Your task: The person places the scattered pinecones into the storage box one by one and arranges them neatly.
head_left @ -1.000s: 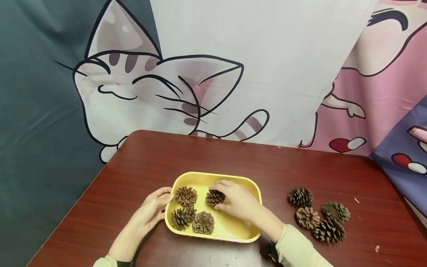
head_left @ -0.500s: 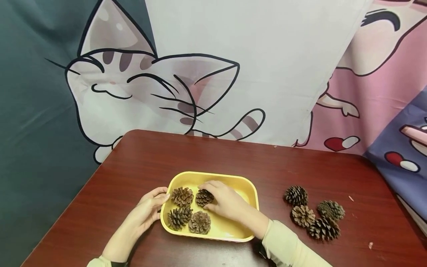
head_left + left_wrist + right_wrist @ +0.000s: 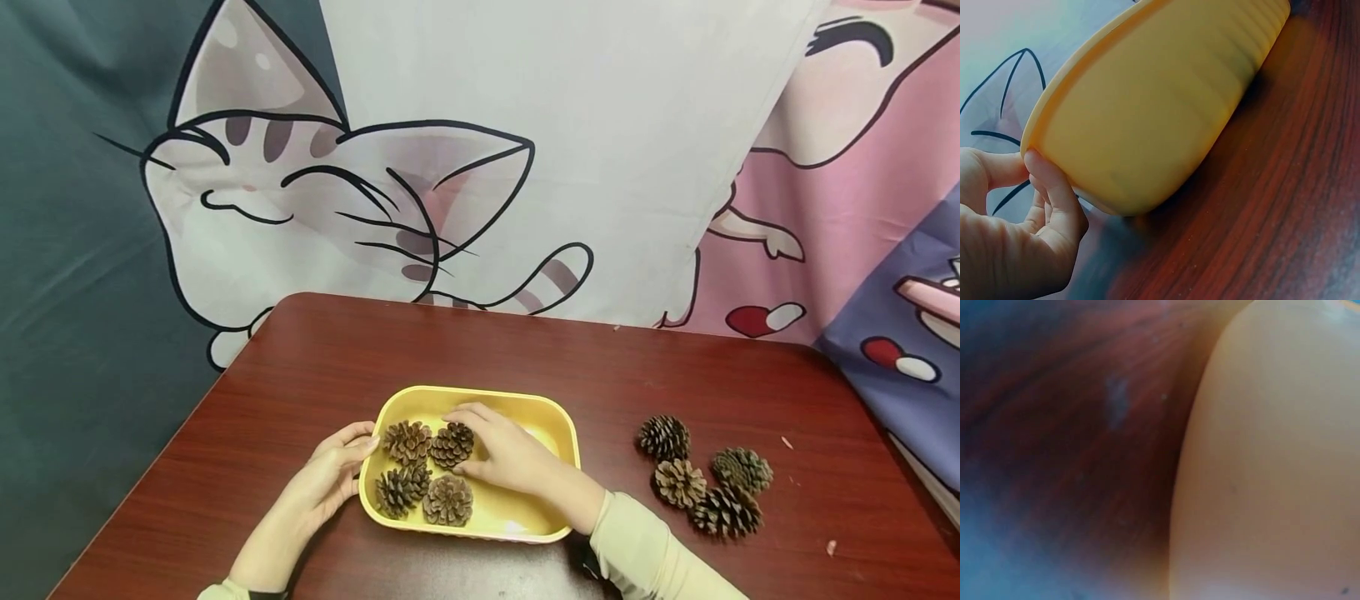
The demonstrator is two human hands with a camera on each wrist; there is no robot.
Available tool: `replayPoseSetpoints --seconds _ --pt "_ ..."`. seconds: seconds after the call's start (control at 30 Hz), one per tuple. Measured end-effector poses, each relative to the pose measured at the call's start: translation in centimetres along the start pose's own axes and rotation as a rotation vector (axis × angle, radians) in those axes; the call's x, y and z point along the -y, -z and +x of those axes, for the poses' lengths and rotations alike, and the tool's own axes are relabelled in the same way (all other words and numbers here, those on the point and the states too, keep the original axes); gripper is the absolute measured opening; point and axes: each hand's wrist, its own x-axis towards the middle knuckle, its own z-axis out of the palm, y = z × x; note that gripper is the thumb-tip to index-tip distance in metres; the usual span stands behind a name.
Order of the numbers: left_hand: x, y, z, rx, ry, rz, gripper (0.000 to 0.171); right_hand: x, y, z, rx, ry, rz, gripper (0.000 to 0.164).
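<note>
Gripping a dark pinecone (image 3: pixel 452 446) in R hand (image 3: pixel 504 451), w/ fingers & thumb curled round it, down inside yellow tray (image 3: pixel 517 511) nr far L corner, just beside a 2nd pinecone (image 3: pixel 407 442) (can't tell if touching). Pinching tray's L rim btwn thumb & fingers of L hand (image 3: pixel 333 469), w/ a 3rd pinecone (image 3: pixel 402 490) in front L corner, a 4th pinecone (image 3: pixel 447 501) by front edge. Can also see four loose pinecones (image 3: pixel 679 484) clustered toward worktop's (image 3: pixel 390 342) R edge, cat-print cloth (image 3: pixel 622 142) beyond far edge.
</note>
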Motion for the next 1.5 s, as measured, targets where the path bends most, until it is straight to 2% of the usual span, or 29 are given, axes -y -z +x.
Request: replayPoseSetpoints --seconds 0.33,0.57,0.73,0.83,1.0,1.27,1.5 --pt "0.0 0.0 0.3 0.001 -0.002 -0.015 0.012 0.1 0.5 -0.2 0.029 -0.034 0.046 0.069" --pt "-0.2 0.2 0.1 0.010 0.012 -0.010 0.015 0.3 0.7 -0.3 -0.010 -0.042 0.077 0.069" --pt "-0.4 -0.2 0.1 -0.018 0.007 0.038 0.017 0.3 1.0 -0.8 -0.034 -0.052 0.091 0.064" --pt "-0.5 -0.5 0.1 -0.049 0.008 0.082 0.019 0.3 1.3 -1.4 -0.044 -0.065 0.089 0.062" --pt "-0.5 -0.4 0.0 -0.080 0.015 0.103 0.020 0.1 2.0 -2.6 -0.087 -0.061 0.085 0.058" --pt "-0.2 -0.1 -0.1 -0.048 0.030 0.088 0.019 -0.5 4.1 -5.5 -0.152 -0.081 0.071 0.055" --pt "-0.2 0.0 0.1 -0.006 0.010 0.093 0.017 -2.7 5.9 -7.8 -0.242 -0.075 0.039 0.053"
